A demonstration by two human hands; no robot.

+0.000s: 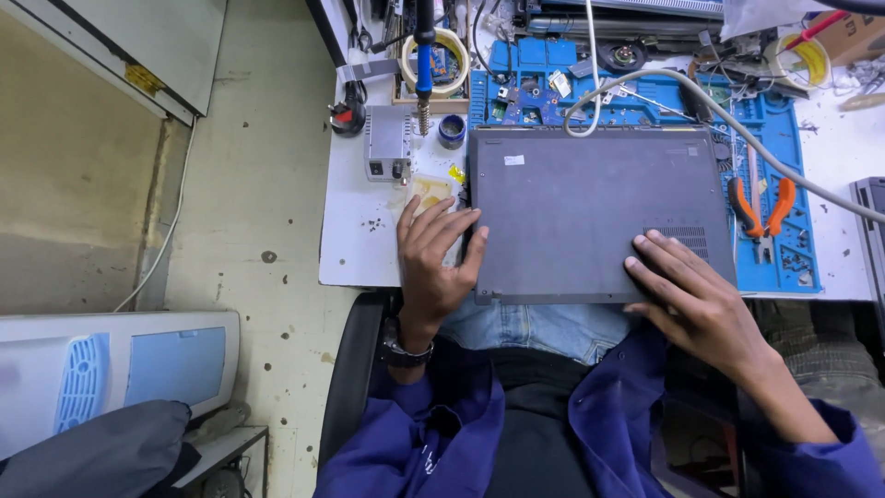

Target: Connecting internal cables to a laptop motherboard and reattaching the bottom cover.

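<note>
Left hand (433,249), fingers spread, grips the left edge of a closed grey laptop (590,207). Right hand (691,295) lies flat with fingers open on its near right corner, by a vent grille. Laptop rests underside up on the white worktop (355,240), long axis running left to right. Beyond it sit a blue mat (784,129), orange-handled pliers (761,210), and a soldering station (387,143).

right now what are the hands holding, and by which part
The grey laptop, lying closed on the bench. The left hand grips its left edge near the front corner; the right hand rests flat on its front right area.
</note>
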